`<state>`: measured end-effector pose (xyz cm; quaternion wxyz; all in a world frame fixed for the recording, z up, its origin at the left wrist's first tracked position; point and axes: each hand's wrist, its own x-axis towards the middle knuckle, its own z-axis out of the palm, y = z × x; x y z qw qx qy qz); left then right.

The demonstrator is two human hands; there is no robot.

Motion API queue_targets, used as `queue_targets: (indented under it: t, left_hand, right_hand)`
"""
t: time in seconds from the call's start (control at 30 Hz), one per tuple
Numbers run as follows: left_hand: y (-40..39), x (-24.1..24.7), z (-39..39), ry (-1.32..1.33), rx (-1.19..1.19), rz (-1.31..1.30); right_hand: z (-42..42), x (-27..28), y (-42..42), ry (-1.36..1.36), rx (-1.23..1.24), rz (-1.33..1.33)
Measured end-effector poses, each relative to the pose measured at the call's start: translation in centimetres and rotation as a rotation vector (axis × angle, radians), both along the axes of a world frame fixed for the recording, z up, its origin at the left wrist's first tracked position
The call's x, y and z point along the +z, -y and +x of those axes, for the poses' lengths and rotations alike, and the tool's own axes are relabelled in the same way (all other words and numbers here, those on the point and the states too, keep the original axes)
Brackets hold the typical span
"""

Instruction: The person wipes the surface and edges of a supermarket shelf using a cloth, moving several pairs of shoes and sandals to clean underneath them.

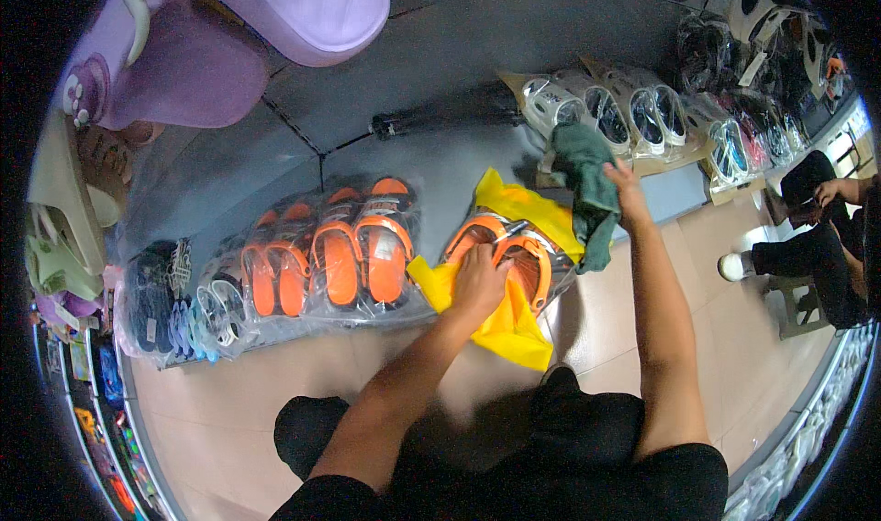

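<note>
My left hand [480, 284] rests over a pair of orange-and-black clogs [524, 263] in clear wrapping, its fingers curled at the openings between the two shoes. A yellow sheet or bag [513, 332] lies under that hand and wrist, and more of the yellow shows behind the clogs. Whether my fingers also pinch the yellow material is hidden. To the right, my right hand [625, 187] grips a crumpled dark green cloth [585, 191], which hangs down beside the clogs, in front of wrapped white shoes.
Wrapped orange sandals [341, 263] line the low grey shelf [440, 156] on the left. Wrapped white clogs [647, 112] stand at the back right. Purple clogs [303, 12] hang close overhead. A person [819, 253] sits at the right, beside the tiled floor [695, 280].
</note>
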<state>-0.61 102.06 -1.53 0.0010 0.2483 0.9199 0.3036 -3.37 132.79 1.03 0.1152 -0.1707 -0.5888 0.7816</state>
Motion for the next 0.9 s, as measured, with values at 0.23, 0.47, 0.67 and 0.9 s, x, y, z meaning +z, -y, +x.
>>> queue_targets:
  t: [0.23, 0.47, 0.67, 0.9]
  left_hand:
    - [12.0, 5.5, -4.6, 0.454, 0.027, 0.608]
    - [25.8, 10.5, -8.7, 0.341, 0.454, 1.018]
    - [27.3, 6.2, -11.9, -0.181, 0.509, 0.143]
    - [23.8, 5.5, -12.3, -0.358, 0.538, -0.070]
  right_hand:
    - [-1.7, 1.2, 1.6, -0.305, 0.234, 0.100]
    - [0.4, -3.2, 24.5, 0.163, 0.631, 1.384]
    - [-1.9, -6.0, 21.4, -0.010, 0.673, 1.602]
    - [-10.3, -7.9, 10.7, 0.595, 0.025, 1.651]
